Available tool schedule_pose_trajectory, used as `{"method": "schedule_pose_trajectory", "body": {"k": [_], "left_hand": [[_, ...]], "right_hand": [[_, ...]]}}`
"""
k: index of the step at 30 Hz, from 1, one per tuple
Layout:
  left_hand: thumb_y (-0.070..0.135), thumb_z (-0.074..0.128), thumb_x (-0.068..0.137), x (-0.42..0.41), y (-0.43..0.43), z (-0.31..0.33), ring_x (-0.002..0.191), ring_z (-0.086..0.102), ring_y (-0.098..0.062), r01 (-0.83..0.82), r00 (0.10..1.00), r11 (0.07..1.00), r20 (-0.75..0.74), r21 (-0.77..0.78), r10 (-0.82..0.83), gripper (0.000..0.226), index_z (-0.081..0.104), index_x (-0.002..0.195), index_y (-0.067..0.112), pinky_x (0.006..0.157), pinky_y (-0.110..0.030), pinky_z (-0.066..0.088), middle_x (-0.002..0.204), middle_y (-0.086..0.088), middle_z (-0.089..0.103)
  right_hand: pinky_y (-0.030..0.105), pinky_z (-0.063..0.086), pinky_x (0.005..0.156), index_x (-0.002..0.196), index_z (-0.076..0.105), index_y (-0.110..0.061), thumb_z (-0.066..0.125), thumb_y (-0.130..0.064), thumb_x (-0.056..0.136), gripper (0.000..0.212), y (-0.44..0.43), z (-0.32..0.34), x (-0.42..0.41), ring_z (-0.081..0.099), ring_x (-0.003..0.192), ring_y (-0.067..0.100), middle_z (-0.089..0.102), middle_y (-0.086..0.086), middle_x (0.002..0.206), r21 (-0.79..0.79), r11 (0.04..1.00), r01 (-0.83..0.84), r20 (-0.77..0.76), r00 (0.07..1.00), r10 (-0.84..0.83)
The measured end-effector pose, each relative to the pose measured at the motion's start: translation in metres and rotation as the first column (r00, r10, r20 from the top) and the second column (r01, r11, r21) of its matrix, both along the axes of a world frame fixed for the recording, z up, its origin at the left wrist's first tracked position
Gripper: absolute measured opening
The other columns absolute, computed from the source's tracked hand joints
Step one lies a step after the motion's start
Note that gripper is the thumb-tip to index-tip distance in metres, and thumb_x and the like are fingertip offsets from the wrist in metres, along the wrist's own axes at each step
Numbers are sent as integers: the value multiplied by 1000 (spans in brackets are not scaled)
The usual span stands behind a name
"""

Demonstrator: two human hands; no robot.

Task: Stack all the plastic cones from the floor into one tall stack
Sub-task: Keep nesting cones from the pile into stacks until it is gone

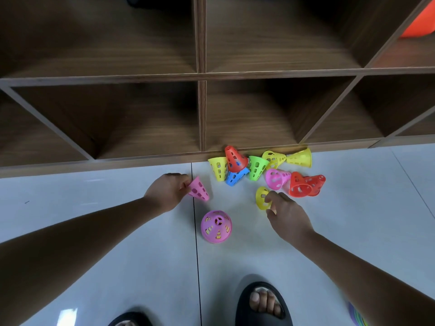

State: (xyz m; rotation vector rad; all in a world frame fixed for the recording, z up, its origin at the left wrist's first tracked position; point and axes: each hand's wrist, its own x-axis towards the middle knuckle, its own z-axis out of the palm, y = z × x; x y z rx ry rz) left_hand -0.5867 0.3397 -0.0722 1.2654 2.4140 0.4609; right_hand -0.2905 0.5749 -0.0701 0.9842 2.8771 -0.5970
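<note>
Stack (216,228) so far is an upright pink cone on the floor (70,191), with yellow showing through its holes, so at least one cone seems to sit under it. It stands between the two hands and nearer the person than either.

Up and left of the stack, the left hand (168,191) pinches the narrow tip of a pink cone (199,191). That cone's long axis slants from the fingers down toward the stack, wide mouth leading. Whether it is lifted clear of the floor cannot be told.

Up and right of the stack, the right hand (288,215) curls its fingers on the rim of a yellow cone (260,198), which lies on its side with its mouth turned up toward the camera.

Beyond the stack, a pile (256,167) of loose cones lies against the foot of the shelf (200,114).

Judging by this, the left hand is better placed: its cone already points mouth-first at the stack and needs only tipping upright over the top. The yellow cone would need more turning.
</note>
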Motion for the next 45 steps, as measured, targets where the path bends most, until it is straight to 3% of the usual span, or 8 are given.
{"method": "schedule_pose_trajectory", "body": {"k": [13,19,24,28,33,36,39,45], "left_hand": [[32,59,108,36,-21,84,82,62,-9,-438,832,852,489,287,263,22,79,101,29,74,-25,49,91,12,75],[24,52,112,62,-23,108,69,54,-5,-413,798,864,572,289,190,28,77,101,27,65,-15,44,77,12,67],[21,52,112,78,-22,108,68,51,-5,-404,737,872,663,277,131,28,78,103,19,68,-23,44,81,5,70],[24,51,113,84,-24,104,71,46,-12,-405,698,872,709,274,101,29,78,106,21,70,-30,43,82,2,68],[21,49,113,83,-24,109,69,43,-15,-473,638,827,765,302,85,31,77,103,17,65,-21,38,77,0,61],[17,48,113,89,-25,111,69,43,-15,-455,605,838,795,300,43,30,73,100,5,65,-19,40,83,-11,64],[18,49,113,97,-26,107,70,43,-18,-400,604,864,797,305,-2,30,75,103,8,66,-25,40,94,-23,66],[9,50,112,113,-29,96,60,47,-3,-360,659,906,749,224,77,38,71,85,25,61,-17,39,65,15,62]], "right_hand": [[34,55,59,100,68,-26,77,-7,86,25,-11,40,-8,63,66,10,68,-15,87,25,1000,2,-293,956,6],[38,50,55,97,65,-21,77,-17,94,13,-27,72,-19,56,63,14,59,-10,78,57,997,-60,-416,906,78],[35,45,56,92,61,-20,71,-21,100,13,-42,98,-27,52,60,18,56,-3,65,-231,973,-7,-500,859,-113],[38,40,59,91,58,-14,67,-22,104,17,-45,114,-32,43,60,23,49,13,67,-644,765,7,-462,794,-396],[32,36,58,90,55,-11,59,-20,107,20,-46,132,-39,42,56,23,48,7,64,-834,551,7,-372,731,-572],[34,32,56,86,56,-13,58,-16,106,20,-50,143,-41,40,57,22,44,5,70,-961,260,-90,-246,703,-667],[30,33,53,82,56,-13,54,-15,106,24,-56,151,-39,38,58,20,40,8,72,-983,66,-171,-174,755,-632],[33,35,57,92,56,-7,53,-11,103,12,-64,140,-34,39,60,23,39,9,72,-987,-9,-159,-142,905,-402]]}}
